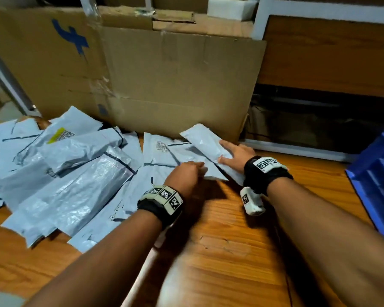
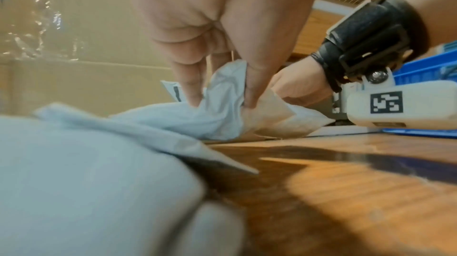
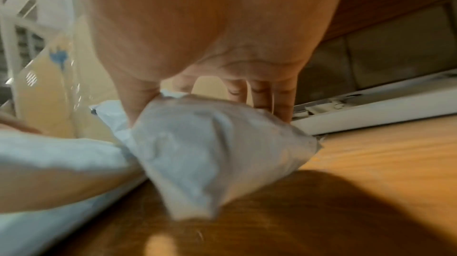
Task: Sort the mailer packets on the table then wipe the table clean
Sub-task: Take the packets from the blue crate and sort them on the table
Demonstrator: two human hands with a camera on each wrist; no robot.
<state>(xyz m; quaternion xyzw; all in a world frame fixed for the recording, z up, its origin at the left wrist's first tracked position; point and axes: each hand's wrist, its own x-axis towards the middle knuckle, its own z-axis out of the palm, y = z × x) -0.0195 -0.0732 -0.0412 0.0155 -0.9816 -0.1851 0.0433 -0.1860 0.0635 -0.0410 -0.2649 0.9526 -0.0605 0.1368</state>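
Note:
Several grey mailer packets (image 1: 71, 173) lie heaped on the left and middle of the wooden table (image 1: 242, 251). My left hand (image 1: 187, 171) pinches the crumpled edge of a flat grey packet (image 1: 160, 169) at the heap's right end; the left wrist view shows its fingers (image 2: 190, 92) and thumb bunching that packet (image 2: 217, 123). Just to the right, my right hand (image 1: 231, 156) grips a long narrow packet (image 1: 203, 141) that lies slanted against the cardboard. In the right wrist view its thumb and fingers (image 3: 279, 102) straddle the packet (image 3: 210, 143).
Large cardboard boxes (image 1: 175, 85) stand along the back of the table. A blue plastic crate (image 1: 377, 173) sits at the right edge. A white frame (image 1: 297, 149) runs along the back right. Bare wood shows in front of the hands.

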